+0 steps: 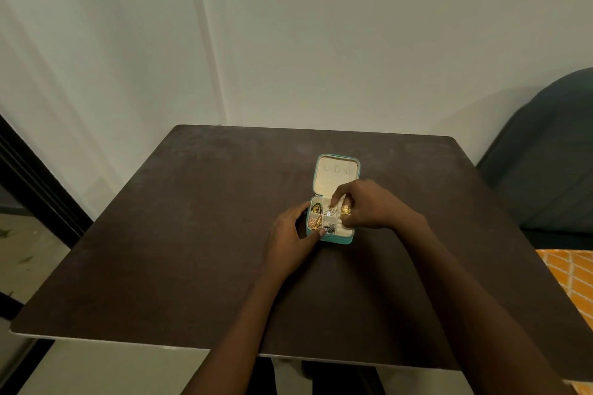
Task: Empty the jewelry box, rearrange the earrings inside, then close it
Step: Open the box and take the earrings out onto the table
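Our right hand (365,202) hides the box's 3 o'clock side, pinching a gold earring (346,209). Our left hand (290,234) grips the open jewelry box (333,238) mid-bench (160,250); wide room remains at 9 o'clock.

A dark brown square table (179,234) with rounded corners and a pale edge stands against a plain white wall (321,35). To the table's right, a dark upholstered chair back (545,154) sits near its far corner, and an orange cloth with a white lattice pattern (571,279) shows beside its near right edge. Left of the table runs a black door frame (35,176).
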